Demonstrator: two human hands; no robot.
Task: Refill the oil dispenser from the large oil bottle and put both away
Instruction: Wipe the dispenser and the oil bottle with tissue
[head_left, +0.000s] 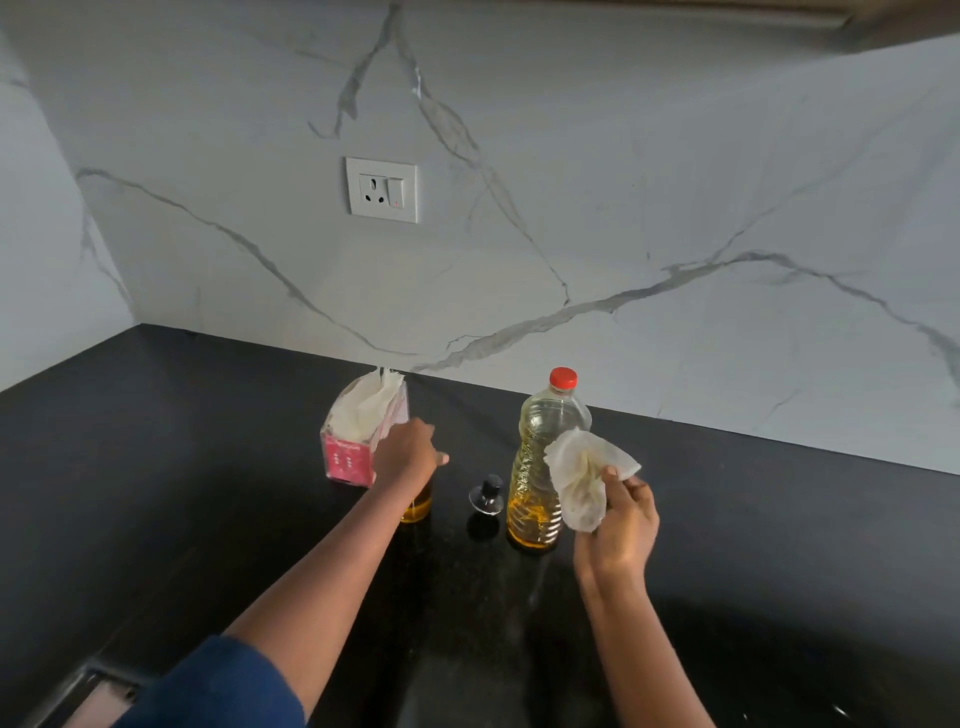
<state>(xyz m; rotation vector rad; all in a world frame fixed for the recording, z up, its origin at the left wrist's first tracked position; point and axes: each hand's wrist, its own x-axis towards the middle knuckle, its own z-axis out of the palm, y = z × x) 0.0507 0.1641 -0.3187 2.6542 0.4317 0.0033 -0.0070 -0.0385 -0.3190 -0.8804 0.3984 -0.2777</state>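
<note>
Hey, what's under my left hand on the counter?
Only the lower part of the oil dispenser shows under the left hand, with amber oil inside. The hand covers its top and opening, so the grip cannot be seen.

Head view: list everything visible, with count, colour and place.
oil bottle: one, clear with yellow oil, red cap, on counter centre-right
oil dispenser: one, amber oil, mostly hidden under left hand
stopper: one, black, on counter between dispenser and bottle
tissue box: one, pink, left of dispenser
tissue: one, white, crumpled, in right hand
counter: one, black
socket: one, white, on marble wall
left hand: over dispenser, grip hidden
right hand: pinches tissue beside bottle
</note>
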